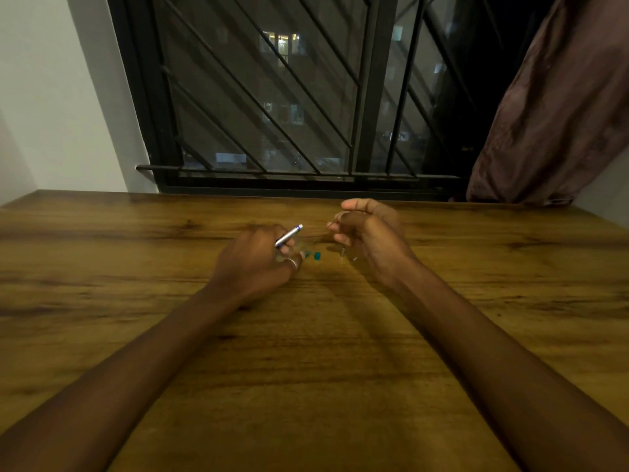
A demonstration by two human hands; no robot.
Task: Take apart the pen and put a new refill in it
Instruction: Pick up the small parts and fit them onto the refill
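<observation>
My left hand (258, 257) grips the silver pen barrel (288, 236), fingers closed round its lower end, its blue-banded tip angled up and right above the desk (136, 253). My right hand (367, 233) is curled; whether its fingers pinch anything, I cannot tell. Small teal parts (317, 256) and a metal piece (342, 252) lie on the desk between the hands.
</observation>
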